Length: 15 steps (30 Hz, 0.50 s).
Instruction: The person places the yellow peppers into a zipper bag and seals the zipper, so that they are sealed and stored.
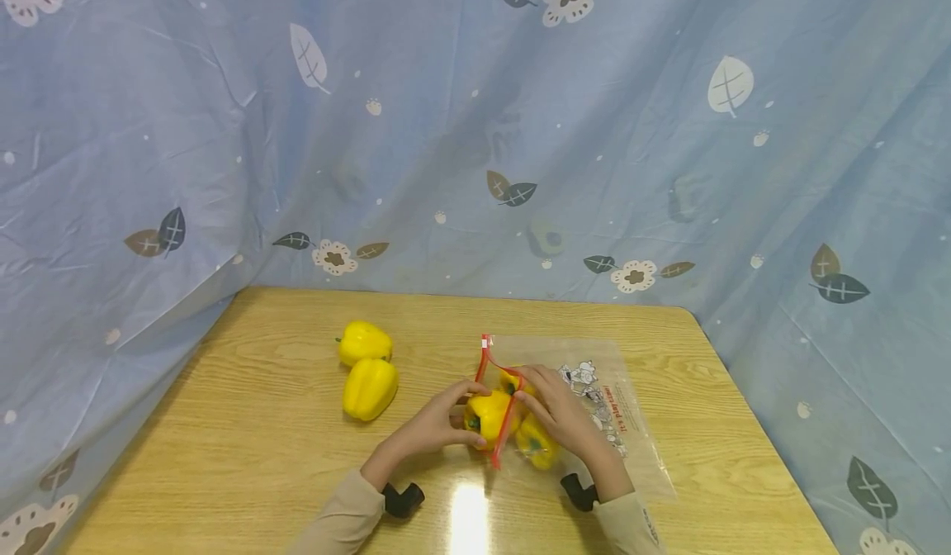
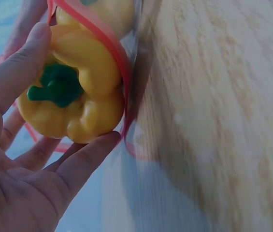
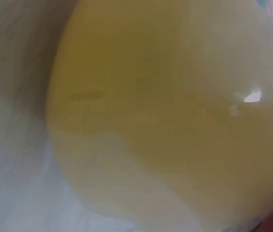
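Observation:
My left hand (image 1: 437, 419) holds a yellow bell pepper (image 1: 488, 417) around its sides, fingers and thumb spread about it. In the left wrist view the same bell pepper (image 2: 100, 72) shows its green stem, and the red zip edge (image 2: 118, 50) of the bag loops around it. My right hand (image 1: 562, 415) grips that clear zip bag (image 1: 641, 423) by its red-edged mouth. Inside lie two more yellow peppers, one pepper (image 1: 537, 446) near my right wrist and another pepper (image 1: 511, 379) partly hidden behind the fingers. A blurred yellow pepper (image 3: 141, 96) fills the right wrist view.
Two more yellow bell peppers lie to the left on the wooden table (image 1: 260, 423), a rear pepper (image 1: 366, 343) touching a front pepper (image 1: 371, 390). A blue patterned curtain (image 1: 416, 125) hangs behind and along both sides. Dark wrist devices sit under both wrists.

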Available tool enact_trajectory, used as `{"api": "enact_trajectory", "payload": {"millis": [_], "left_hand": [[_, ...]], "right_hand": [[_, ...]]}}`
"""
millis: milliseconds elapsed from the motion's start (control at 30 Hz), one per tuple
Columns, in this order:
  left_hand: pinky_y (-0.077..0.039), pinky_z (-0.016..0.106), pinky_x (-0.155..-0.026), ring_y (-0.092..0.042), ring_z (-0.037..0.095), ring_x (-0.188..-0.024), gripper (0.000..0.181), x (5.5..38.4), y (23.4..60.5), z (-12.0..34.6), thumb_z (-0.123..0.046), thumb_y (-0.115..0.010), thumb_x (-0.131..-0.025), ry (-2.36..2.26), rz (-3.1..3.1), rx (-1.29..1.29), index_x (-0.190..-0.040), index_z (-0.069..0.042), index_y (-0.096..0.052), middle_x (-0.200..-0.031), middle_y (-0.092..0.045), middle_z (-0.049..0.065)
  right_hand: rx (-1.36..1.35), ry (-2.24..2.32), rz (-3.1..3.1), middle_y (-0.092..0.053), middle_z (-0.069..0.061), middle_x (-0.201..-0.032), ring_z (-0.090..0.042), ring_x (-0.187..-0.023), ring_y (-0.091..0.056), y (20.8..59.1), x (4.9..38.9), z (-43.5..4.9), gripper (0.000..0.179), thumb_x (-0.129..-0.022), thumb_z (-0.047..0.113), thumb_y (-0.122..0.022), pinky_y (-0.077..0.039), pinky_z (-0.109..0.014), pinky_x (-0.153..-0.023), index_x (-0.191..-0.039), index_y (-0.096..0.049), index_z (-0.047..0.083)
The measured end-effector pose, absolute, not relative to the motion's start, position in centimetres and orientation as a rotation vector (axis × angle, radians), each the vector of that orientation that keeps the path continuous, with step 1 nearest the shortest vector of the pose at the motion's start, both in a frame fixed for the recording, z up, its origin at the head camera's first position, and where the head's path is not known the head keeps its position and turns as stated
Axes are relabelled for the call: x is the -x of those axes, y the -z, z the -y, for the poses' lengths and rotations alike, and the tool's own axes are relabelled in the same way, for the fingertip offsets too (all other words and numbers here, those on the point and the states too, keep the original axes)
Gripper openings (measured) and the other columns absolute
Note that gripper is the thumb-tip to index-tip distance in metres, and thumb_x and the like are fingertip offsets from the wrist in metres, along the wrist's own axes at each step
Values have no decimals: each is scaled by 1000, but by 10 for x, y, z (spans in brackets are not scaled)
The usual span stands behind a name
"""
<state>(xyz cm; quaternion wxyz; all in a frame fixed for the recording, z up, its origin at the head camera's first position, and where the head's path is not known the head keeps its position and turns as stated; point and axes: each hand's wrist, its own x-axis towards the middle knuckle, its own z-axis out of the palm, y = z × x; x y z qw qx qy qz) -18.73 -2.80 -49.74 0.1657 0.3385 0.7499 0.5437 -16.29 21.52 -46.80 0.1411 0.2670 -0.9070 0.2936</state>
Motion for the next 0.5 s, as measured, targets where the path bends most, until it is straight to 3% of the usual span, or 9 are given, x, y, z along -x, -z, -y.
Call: {"api": "enact_trajectory", "payload": {"millis": [233,500], "left_hand": [[-48,29,-93,-45,26,-122,63,185,495,24,-18,-74,-78,-1571,-2079,-966,-133,-16,-44,-135,-44,3],[-47,35,-95,-47,26,-119,65,185,498,27,-27,-72,-79,-1512,-2179,-1017,-136,-17,-43,-134,-44,3]], "right_hand": [[-748,-793,2615,-56,3,-123,-19,-115,-50,468,164,-216,34,-95,26,-53,-44,-43,-96,-129,-53,22],[-744,-809,2600,-55,3,-124,-19,-116,-49,471,165,-217,36,-95,26,-54,-45,-44,-95,-130,-51,25]]}}
